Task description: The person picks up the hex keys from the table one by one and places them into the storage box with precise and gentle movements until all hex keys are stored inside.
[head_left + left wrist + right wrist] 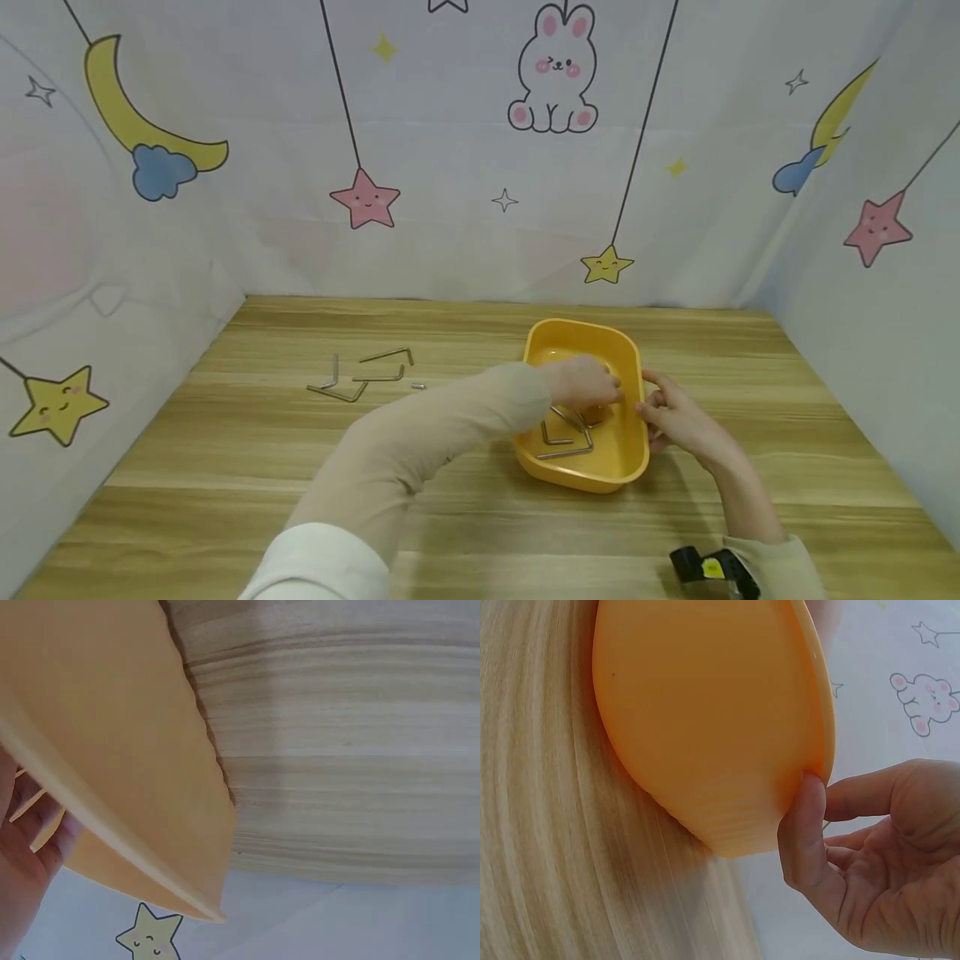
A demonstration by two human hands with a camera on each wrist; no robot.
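Note:
A yellow plastic bin (pixel 630 450) stands right of centre on the wooden table, with several L-shaped hex keys (pixel 566 454) on its floor. My left hand (pixel 581 381) reaches down inside the bin, back of the hand up, and its fingertips are hidden in the head view. In the left wrist view, the fingers (pixel 45 825) show partly behind the bin's rim; whether they hold anything I cannot tell. On the other side, my right hand (pixel 678 421) pinches the bin's right rim. The thumb (pixel 804 825) presses on the outer wall in the right wrist view.
Several more L-shaped hex keys (pixel 378 378) lie on the table to the left, beyond my left forearm. Close to them is a short metal piece (pixel 418 385). Fabric walls (pixel 465 250) with printed stars enclose the back and sides of the table (pixel 225 467).

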